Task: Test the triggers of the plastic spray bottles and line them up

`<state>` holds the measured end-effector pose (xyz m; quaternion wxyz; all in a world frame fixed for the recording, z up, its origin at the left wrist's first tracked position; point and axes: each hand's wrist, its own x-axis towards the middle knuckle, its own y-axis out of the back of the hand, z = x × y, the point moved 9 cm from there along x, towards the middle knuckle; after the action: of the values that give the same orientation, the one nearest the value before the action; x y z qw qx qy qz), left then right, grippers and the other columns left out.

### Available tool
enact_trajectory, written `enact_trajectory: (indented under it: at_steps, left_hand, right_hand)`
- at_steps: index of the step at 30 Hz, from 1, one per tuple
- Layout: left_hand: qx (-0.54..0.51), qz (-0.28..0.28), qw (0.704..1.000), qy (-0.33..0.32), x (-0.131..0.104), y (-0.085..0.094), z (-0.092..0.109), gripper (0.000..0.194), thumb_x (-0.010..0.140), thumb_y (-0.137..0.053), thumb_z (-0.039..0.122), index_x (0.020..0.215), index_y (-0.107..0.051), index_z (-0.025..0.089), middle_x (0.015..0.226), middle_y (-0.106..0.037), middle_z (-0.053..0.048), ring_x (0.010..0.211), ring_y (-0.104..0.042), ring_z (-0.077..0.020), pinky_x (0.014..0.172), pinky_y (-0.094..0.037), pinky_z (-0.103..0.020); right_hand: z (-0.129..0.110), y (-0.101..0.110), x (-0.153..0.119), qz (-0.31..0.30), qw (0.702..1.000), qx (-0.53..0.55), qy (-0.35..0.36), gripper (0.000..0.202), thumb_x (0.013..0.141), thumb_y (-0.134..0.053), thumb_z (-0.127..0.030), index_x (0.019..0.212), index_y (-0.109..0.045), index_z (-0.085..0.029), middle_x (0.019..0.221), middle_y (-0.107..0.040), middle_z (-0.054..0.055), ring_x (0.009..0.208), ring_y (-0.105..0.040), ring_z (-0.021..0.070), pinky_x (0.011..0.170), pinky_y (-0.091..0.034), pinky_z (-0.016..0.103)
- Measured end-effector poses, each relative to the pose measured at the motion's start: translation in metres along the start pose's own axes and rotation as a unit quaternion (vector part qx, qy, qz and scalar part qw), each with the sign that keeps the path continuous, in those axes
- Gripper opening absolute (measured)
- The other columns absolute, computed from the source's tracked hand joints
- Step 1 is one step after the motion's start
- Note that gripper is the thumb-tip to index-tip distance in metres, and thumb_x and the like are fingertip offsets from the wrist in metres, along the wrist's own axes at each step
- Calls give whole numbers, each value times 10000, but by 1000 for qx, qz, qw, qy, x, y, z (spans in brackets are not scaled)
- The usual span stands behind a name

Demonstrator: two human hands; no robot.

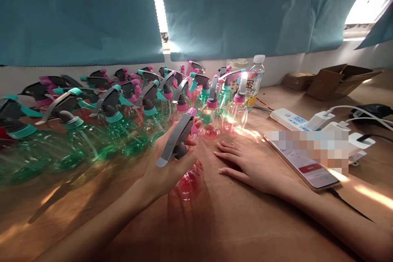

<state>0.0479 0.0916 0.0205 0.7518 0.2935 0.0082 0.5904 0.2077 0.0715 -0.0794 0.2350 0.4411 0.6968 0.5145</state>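
Note:
My left hand [167, 161] is wrapped round the neck of a spray bottle [188, 182] with a clear pink body and a grey and pink trigger head. The bottle stands upright on the brown table [221, 229], and my fingers hide its collar. To the right of it, my right hand [242, 161] lies flat on the table, fingers stretched out, holding nothing. Just beyond the hands stand a pink-collared spray bottle [211, 120] and another pink spray bottle [236, 116]. A green spray bottle [125, 133] is among several more at the left.
A lit phone [307, 166] with a cable lies right of my right hand, beside a white power strip [288, 118] with plugged-in chargers. A drink bottle [258, 75] and an open cardboard box [334, 84] stand at the back. Blue-green cloth [92, 16] hangs behind.

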Motion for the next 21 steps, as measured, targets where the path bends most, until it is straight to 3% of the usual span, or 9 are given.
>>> enact_trajectory:
  at_steps: [7, 15, 21]
  left_hand:
    - [10, -1, 1000, -19, 0, 0, 0, 465, 675, -531, 154, 1122, -627, 241, 935, -678, -24, 596, -544, -119, 584, -487, -263]
    - [35, 39, 998, -29, -2, 7, -2, 524, 684, -537, 141, 1199, -615, 201, 855, -670, -10, 566, -542, -114, 558, -487, -255]
    - [-15, -28, 999, -38, 3, -3, 7, 531, 671, -526, 116, 1177, -629, 241, 1171, -688, -41, 896, -688, -184, 796, -582, -297]
  right_hand:
    - [-2, 1, 1, -2, 1000, -7, -3, 567, 952, -421, -565, 1416, -486, -245, 1496, -438, 66, 1383, -380, 285, 1150, -276, 507]
    - [-2, 1, 1, -15, 999, -28, -6, 566, 965, -404, -550, 1422, -476, -223, 1512, -415, 68, 1400, -354, 269, 1155, -272, 490]
    - [-1, 0, 0, -13, 1000, -17, -6, 558, 963, -408, -550, 1416, -486, -232, 1511, -418, 67, 1401, -350, 274, 1156, -269, 487]
